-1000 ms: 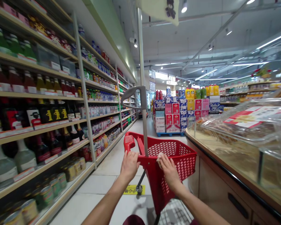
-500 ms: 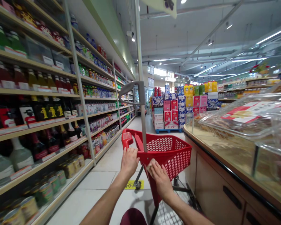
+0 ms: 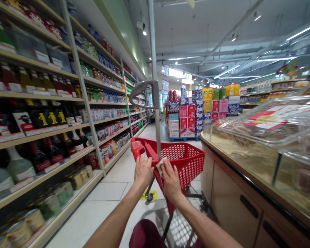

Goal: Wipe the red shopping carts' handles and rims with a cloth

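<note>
A red plastic shopping cart basket (image 3: 186, 168) with perforated sides stands in front of me on a dark wheeled frame. My left hand (image 3: 144, 170) is closed over its near rim, beside the raised red part at the left corner. With my right hand (image 3: 171, 179) I press a pale cloth (image 3: 161, 166) against the basket's near wall, close to the rim. Part of the cloth is hidden under the fingers. A metal pole (image 3: 157, 134) with a grey loop handle (image 3: 146, 94) rises from the cart's near edge, just above my hands.
Shelves (image 3: 38, 91) of bottles and cans line the left side. To the right is a counter (image 3: 229, 186) with clear plastic food boxes (image 3: 271, 120). Stacked drink cartons (image 3: 187, 119) stand on a blue pallet (image 3: 184, 139) ahead. A yellow floor sticker (image 3: 153, 195) lies beneath the cart.
My right hand has slid the cloth upward and left to near the rim. My left hand stays on the rim. The whole view has shifted slightly.
</note>
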A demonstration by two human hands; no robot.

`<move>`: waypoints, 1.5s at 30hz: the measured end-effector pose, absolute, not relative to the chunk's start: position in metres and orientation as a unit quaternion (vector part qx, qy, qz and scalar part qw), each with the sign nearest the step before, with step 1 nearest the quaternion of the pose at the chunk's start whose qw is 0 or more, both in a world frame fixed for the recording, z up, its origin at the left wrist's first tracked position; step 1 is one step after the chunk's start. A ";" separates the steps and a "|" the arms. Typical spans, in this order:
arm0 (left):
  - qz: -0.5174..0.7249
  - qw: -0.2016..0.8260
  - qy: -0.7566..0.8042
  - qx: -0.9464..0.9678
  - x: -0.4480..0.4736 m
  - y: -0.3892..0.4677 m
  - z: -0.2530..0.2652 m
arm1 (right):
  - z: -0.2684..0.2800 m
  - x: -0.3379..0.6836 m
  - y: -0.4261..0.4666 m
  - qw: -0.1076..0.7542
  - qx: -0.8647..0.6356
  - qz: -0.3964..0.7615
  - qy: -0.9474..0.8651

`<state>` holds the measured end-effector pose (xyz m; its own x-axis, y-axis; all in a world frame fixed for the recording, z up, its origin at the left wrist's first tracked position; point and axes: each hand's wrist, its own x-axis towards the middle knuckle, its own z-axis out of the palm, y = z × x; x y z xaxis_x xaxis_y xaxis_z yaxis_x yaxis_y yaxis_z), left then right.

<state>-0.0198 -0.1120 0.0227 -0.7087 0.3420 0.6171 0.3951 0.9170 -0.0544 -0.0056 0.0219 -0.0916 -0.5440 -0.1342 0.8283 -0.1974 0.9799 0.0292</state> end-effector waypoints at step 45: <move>-0.062 0.187 -0.936 -0.290 -0.025 -0.058 0.038 | 0.028 0.003 0.090 0.398 0.179 0.201 -0.877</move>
